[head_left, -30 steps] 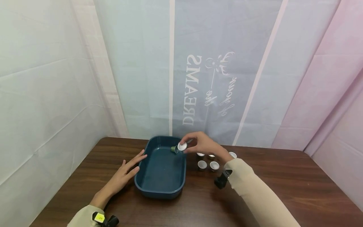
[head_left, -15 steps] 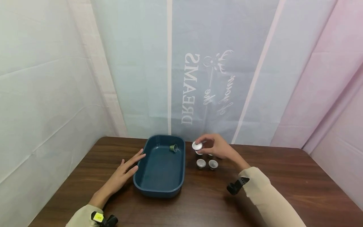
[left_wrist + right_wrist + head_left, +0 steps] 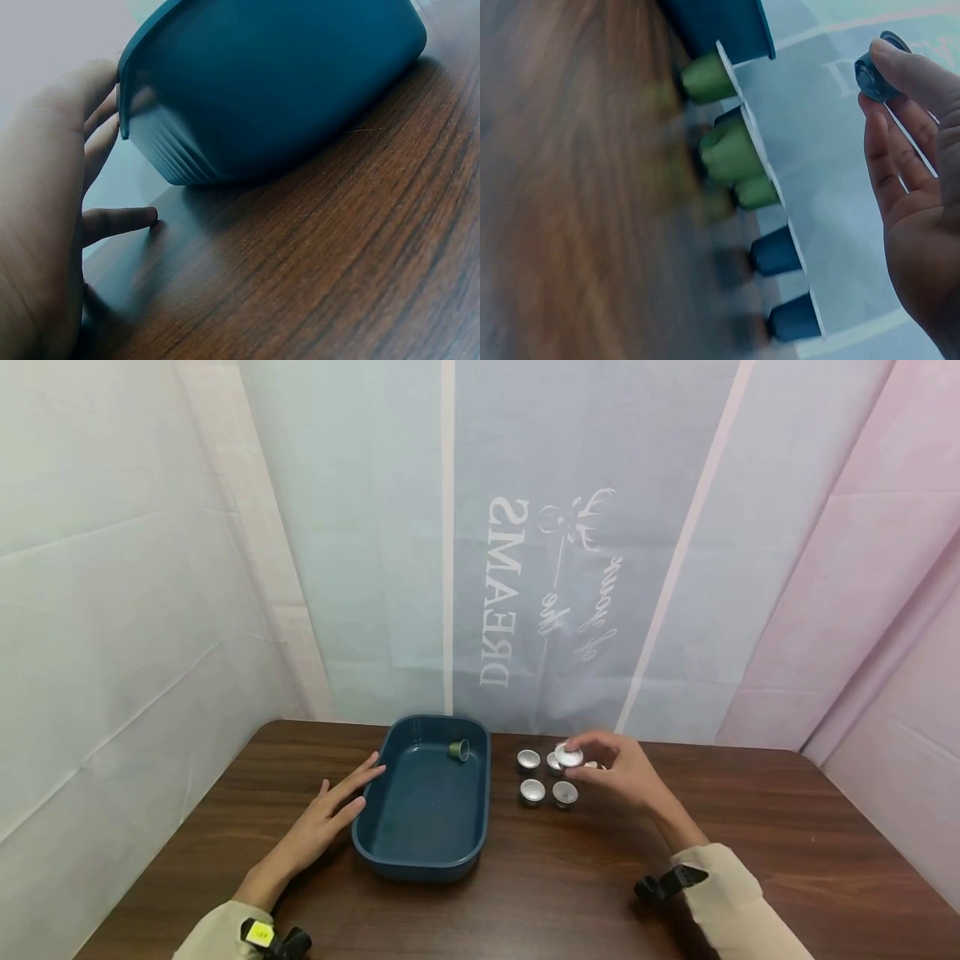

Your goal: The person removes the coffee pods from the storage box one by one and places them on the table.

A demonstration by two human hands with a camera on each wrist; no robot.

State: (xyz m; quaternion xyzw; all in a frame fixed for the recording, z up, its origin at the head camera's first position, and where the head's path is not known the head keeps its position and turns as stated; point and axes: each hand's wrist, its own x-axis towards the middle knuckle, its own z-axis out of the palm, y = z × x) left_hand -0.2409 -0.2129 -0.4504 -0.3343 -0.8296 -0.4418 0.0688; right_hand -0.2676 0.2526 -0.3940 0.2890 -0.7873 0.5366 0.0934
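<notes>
Between the thumb and fingers of my right hand (image 3: 621,770) is a coffee capsule (image 3: 568,755), its silver lid facing up in the head view. The right wrist view shows this capsule's blue body (image 3: 871,81), raised above the tabletop. Beneath and around that hand, several more capsules stand lid-up on the table, among them a green capsule (image 3: 731,154) and a blue capsule (image 3: 776,253). My left hand (image 3: 326,818) lies with straight fingers against the left rim of a dark blue tray (image 3: 423,814). Inside the tray, a green capsule (image 3: 459,750) lies on its side near the far right corner.
The brown wooden table (image 3: 555,902) carries the tray left of centre, with the standing capsules right of it. A printed fabric curtain (image 3: 375,568) hangs close behind the far table edge, and more fabric (image 3: 112,652) encloses the left side.
My right hand has moved right, from over the tray's far right edge to above the standing capsules, carrying its capsule along. The left hand and the tray have stayed in place.
</notes>
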